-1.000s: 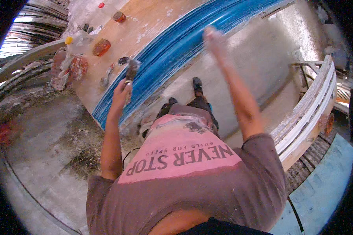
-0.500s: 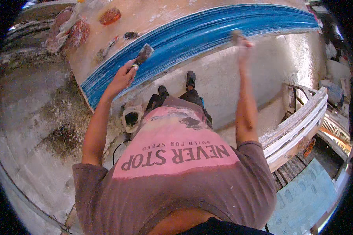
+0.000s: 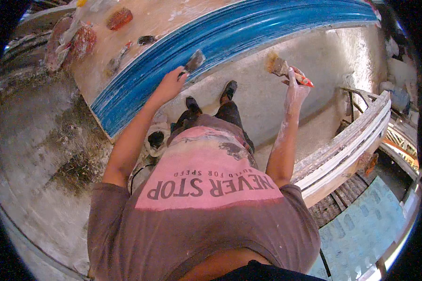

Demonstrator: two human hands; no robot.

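Head view: left hand (image 3: 169, 85) at eleven o'clock grips a small scraper (image 3: 193, 61) against the glossy blue ribbed moulding (image 3: 229, 35). Right hand (image 3: 296, 89) at one o'clock holds a dusty, red-handled paintbrush (image 3: 285, 70), bristles up.

Dusty grey concrete floor (image 3: 323, 61), brightly lit.

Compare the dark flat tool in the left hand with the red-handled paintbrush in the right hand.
The dark flat tool rests against the blue ribbed moulding; the red-handled paintbrush is raised clear of it, over the pale floor. The tool's blade is dark and flat; the brush has tan bristles. The left hand looks clean; the right hand is dusted white. Each tool is gripped in one hand.
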